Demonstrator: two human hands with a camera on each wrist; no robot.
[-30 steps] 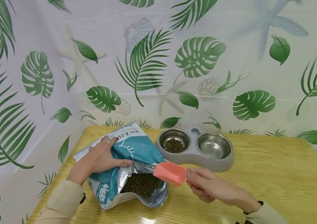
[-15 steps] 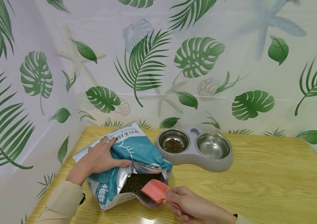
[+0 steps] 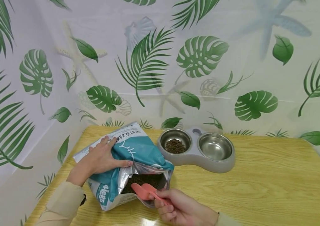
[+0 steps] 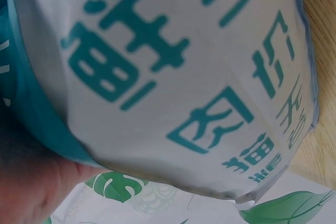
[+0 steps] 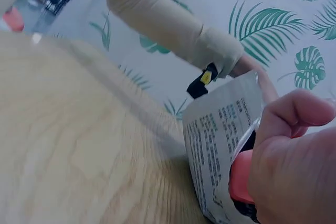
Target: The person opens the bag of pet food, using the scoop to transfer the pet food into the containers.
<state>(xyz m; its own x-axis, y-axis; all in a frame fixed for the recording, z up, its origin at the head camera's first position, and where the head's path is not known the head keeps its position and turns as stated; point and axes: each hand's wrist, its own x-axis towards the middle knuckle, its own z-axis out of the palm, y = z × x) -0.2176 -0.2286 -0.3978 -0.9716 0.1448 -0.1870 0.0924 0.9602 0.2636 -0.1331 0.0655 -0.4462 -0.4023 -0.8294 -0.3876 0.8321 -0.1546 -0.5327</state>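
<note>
Left hand [image 3: 100,159], lower left, fingers spread on bag [image 3: 147,150]. Right hand [image 3: 186,207], bottom centre, gripping scoop [image 3: 140,191] in bag's mouth. Kibble [image 3: 175,146] in left bowl [image 3: 176,134], just below frame's centre.

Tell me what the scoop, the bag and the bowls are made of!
Scoop: probably plastic, because it's smooth and the same pink all over.
Bag: looks like thin plastic, maybe with foil; it creases and is shiny silver inside.
Bowls: seem to be polished metal, perhaps steel, since they're silvery with bright reflections.
</note>
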